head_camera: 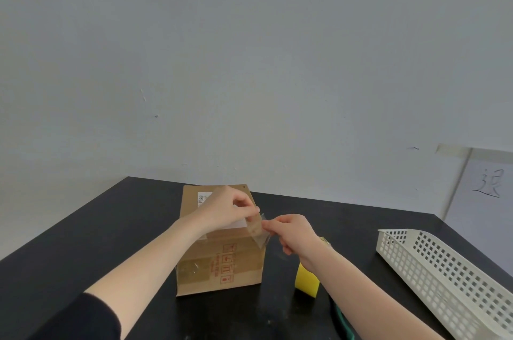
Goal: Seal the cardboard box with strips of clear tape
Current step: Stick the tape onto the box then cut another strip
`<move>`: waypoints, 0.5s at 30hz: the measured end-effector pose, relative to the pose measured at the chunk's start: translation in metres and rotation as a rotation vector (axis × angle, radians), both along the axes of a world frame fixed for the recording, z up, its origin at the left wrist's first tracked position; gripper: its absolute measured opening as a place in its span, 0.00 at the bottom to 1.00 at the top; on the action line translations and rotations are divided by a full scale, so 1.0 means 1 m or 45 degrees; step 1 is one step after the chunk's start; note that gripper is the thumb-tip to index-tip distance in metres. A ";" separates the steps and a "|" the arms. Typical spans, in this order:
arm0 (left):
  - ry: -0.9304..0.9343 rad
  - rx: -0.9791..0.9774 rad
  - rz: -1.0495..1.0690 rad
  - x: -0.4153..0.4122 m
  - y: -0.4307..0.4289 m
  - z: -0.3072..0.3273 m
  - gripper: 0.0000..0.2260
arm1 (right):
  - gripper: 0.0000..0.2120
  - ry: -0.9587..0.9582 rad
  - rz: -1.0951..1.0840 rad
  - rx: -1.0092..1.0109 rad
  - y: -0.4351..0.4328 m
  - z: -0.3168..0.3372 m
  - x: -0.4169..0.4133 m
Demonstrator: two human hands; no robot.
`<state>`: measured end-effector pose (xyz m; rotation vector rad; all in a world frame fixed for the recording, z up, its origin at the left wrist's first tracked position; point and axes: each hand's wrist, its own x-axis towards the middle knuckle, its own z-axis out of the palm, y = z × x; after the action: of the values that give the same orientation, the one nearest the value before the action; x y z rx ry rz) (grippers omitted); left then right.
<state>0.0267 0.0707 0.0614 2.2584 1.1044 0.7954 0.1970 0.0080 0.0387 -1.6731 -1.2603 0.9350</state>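
Pinching clear tape strip (259,231) w/ left hand (230,209) & right hand (294,234) at 3 o'clock edge of cardboard box (219,264); best pulling taut, avoiding wrinkles.

white basket (394,245) cut by right edge, box label (203,198) too small to read, yellow block (305,281) partly behind forearm

Your table (111,242) is black and matte, pushed against a pale wall. A box (222,264) stands near its middle, red print on the side facing you. Just right of it sits a yellow block (306,281). A white perforated basket (433,264) lies well apart at the right, and a green item (342,320), too hidden to name, lies at the near edge.
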 end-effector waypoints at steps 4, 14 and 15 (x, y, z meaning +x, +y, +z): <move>0.074 0.022 -0.033 0.000 0.000 -0.001 0.04 | 0.11 0.024 -0.027 -0.011 -0.001 0.000 -0.003; 0.106 0.057 -0.007 0.004 0.002 -0.004 0.04 | 0.12 -0.038 -0.018 0.004 -0.009 -0.004 -0.007; 0.111 0.055 -0.007 0.005 0.003 -0.004 0.04 | 0.13 -0.066 -0.008 0.011 -0.010 -0.004 -0.008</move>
<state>0.0314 0.0733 0.0577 2.3507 1.1298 0.7314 0.1894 -0.0015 0.0348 -1.7030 -1.2908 0.8865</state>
